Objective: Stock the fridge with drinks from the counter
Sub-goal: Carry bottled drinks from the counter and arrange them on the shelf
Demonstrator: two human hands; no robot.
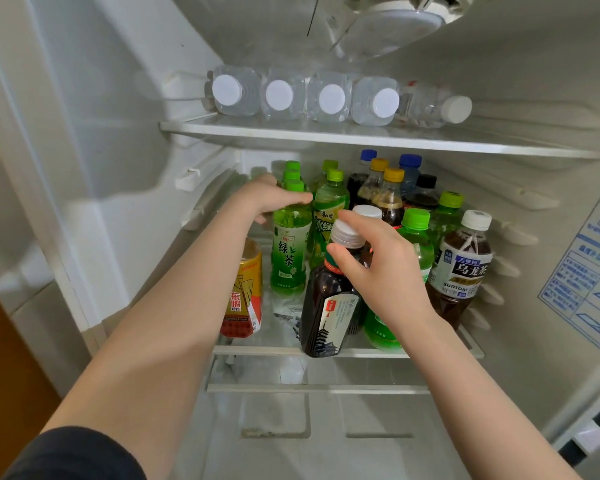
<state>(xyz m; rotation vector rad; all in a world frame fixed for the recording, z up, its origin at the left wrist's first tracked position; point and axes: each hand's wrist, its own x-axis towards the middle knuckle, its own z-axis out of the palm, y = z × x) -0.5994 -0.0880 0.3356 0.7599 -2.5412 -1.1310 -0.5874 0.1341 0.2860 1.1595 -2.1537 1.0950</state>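
On the middle glass shelf [326, 351] of the fridge, the right hand [381, 268] pinches the neck of a dark tea bottle [329, 306] under its ribbed white cap; the bottle leans at the front edge. The left hand [267, 199] curls round a green tea bottle [290, 251], probably to steady it and make room; both bottles are smooth plastic with glossy labels.

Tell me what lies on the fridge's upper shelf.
Five clear water bottles lie on their sides on the upper shelf, white caps facing forward. Anything behind them is hidden.
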